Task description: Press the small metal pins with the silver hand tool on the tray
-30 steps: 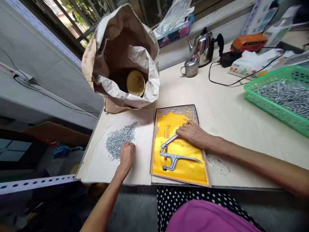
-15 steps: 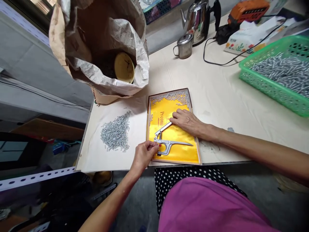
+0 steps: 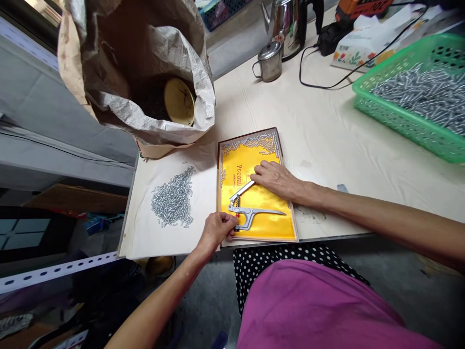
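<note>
Grey metal hand-press pliers (image 3: 249, 213) with a long lever and a spring lie over a shallow tray (image 3: 294, 225) lined with yellow cloth. My right hand (image 3: 274, 180) is closed round the end of the raised lever. At the jaw of the pliers, my left hand (image 3: 218, 230) is closed in a pinch; what its fingertips hold is hidden. A small red part (image 3: 237, 216) shows beside the thumb. Small metal pins (image 3: 250, 141) lie along the tray's far end and side. To the left of the tray is a heap of similar small metal pieces (image 3: 173, 198).
A large open paper sack (image 3: 145, 126) with a yellow bowl (image 3: 179, 102) inside stands at the back left. Behind are a lidded metal cup (image 3: 270, 63), a kettle (image 3: 286, 26) and a black cable (image 3: 327, 87). A green basket (image 3: 407, 116) of metal pieces stands at right.
The whole view has shifted slightly. My left fingers have shifted a little at the jaw, with a fingertip now showing below the thumb. My right hand stays on the lever, which keeps its angle.
</note>
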`<state>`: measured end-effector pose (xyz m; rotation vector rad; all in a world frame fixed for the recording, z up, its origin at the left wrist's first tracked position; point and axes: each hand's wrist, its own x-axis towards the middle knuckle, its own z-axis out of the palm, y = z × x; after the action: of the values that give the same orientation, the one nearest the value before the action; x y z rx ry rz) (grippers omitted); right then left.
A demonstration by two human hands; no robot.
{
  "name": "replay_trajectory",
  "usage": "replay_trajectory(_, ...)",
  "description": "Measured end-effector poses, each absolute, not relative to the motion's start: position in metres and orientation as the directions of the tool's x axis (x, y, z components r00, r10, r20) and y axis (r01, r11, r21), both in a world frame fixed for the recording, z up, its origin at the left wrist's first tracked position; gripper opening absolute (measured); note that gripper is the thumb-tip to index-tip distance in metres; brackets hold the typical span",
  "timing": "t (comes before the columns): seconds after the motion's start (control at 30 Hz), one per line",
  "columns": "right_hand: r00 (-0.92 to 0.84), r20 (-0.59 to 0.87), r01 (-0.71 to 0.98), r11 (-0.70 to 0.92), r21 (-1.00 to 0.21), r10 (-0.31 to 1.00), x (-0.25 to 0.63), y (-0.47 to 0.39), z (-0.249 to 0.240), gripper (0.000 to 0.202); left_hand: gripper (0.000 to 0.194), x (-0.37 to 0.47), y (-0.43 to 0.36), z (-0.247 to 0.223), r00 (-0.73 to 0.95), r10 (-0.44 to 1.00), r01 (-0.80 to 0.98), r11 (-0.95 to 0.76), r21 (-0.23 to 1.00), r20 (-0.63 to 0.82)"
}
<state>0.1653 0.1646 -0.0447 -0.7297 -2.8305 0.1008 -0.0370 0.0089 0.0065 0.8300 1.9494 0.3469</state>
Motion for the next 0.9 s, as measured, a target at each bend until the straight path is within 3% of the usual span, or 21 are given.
replay_trajectory(0.27,-0.843,0.198,0.469,0.864,-0.184,0.500,0.169,0.152,-0.040,0.021,0.018,-0.034,0.013,0.010,-0.316,0.643,0.411,0.755,0.511,-0.697)
replay_trajectory(0.4,-0.864,0.211,0.422,0.886,-0.190,0.457,0.177,0.131,-0.037,0.081,0.017,-0.034,0.011,0.010,-0.318,0.655,0.411,0.747,0.523,-0.686)
replay_trajectory(0.47,-0.869,0.195,0.421,0.886,-0.195,0.456,0.179,0.125,-0.037,0.094,0.016,-0.034,0.011,0.009,-0.316,0.659,0.414,0.743,0.525,-0.683)
replay_trajectory(0.8,-0.852,0.153,0.475,0.863,-0.175,0.500,0.178,0.112,-0.025,0.077,0.015,-0.030,0.013,0.013,-0.330,0.640,0.409,0.760,0.506,-0.694)
replay_trajectory(0.9,-0.848,0.145,0.485,0.857,-0.176,0.510,0.179,0.108,-0.024,0.068,0.018,-0.026,0.011,0.019,-0.332,0.658,0.529,0.723,0.443,-0.676)
